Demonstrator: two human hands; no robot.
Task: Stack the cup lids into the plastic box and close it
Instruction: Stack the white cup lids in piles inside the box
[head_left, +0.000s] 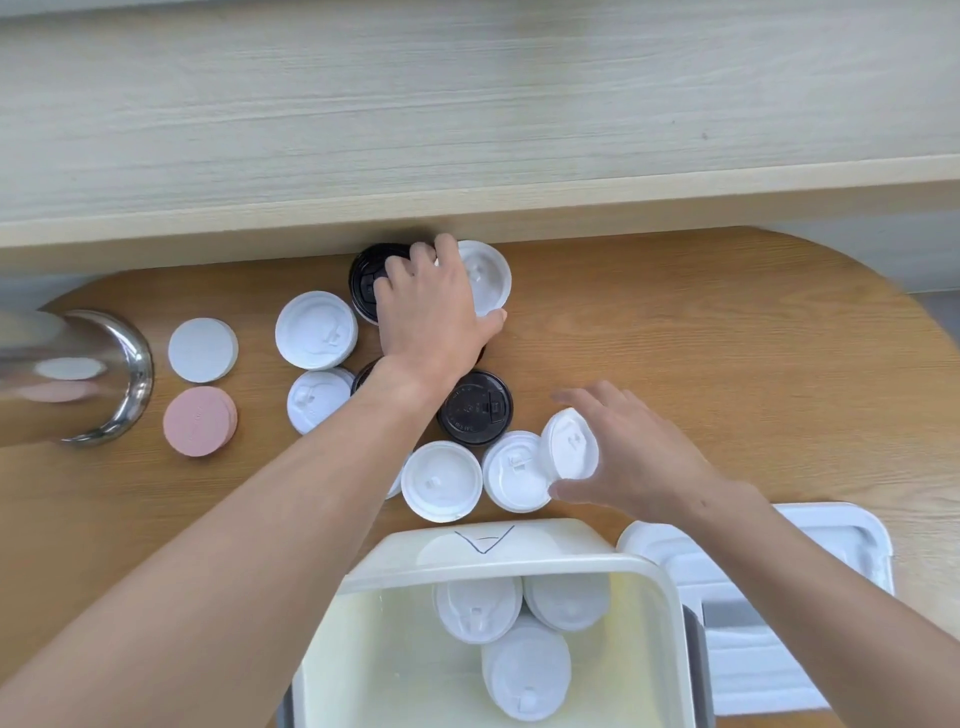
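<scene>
A: Far left?
B: A steel pot (98, 374) at the table's (727, 322) edge, then two coasters (202, 349).

A: The hands?
B: The left hand (434, 312) reaches far, fingers curled over a white lid (485, 275) beside a black lid (369, 283). The right hand (639, 457) pinches a tilted white lid (571, 444).

A: The box?
B: The plastic box (670, 623) sits open at the near edge, three lids inside; its cover (831, 535) lies right. Bare wood far right.

Lids scattered on wooden table (675, 322), open plastic box (667, 613) at near edge.
Left hand (434, 317) curled over far white lid (488, 275) beside black lid (366, 275); right hand (634, 457) pinching tilted white lid (571, 444); 3 white lids inside box; box cover (810, 551) lying to its right.
</scene>
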